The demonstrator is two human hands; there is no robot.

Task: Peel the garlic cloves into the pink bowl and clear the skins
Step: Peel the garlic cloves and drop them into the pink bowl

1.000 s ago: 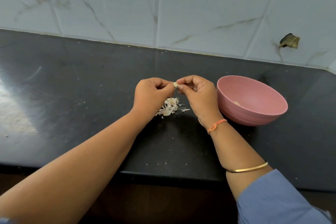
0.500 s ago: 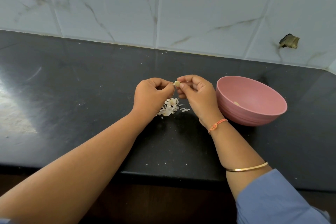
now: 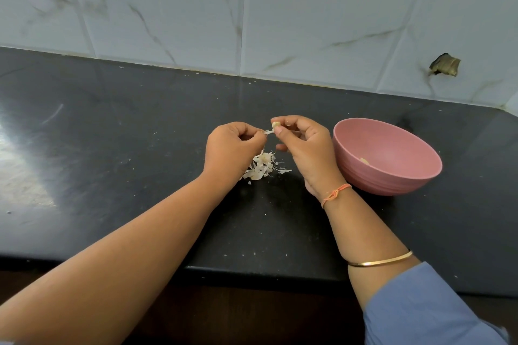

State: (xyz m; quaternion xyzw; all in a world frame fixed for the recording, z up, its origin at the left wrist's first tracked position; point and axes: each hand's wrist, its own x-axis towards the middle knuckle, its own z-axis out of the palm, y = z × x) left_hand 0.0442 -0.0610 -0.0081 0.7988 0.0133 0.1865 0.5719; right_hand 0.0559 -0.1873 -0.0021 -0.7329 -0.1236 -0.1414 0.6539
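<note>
Two hands meet above the black counter [image 3: 134, 154] in the head view, with both forearms reaching in from the lower corners. The right hand [image 3: 307, 148] has its grip pinching a garlic clove [image 3: 275, 124] between thumb and forefinger, the other fingers loosely curled. The left hand [image 3: 234, 147], knuckles up, pinches a thin strip of skin [image 3: 268, 132] that stretches across to the clove. A pile of skins [image 3: 262, 167] lies on the counter beneath them. The pink bowl [image 3: 372, 180] stands just right of the right hand, with a peeled clove [image 3: 364, 160] inside.
</note>
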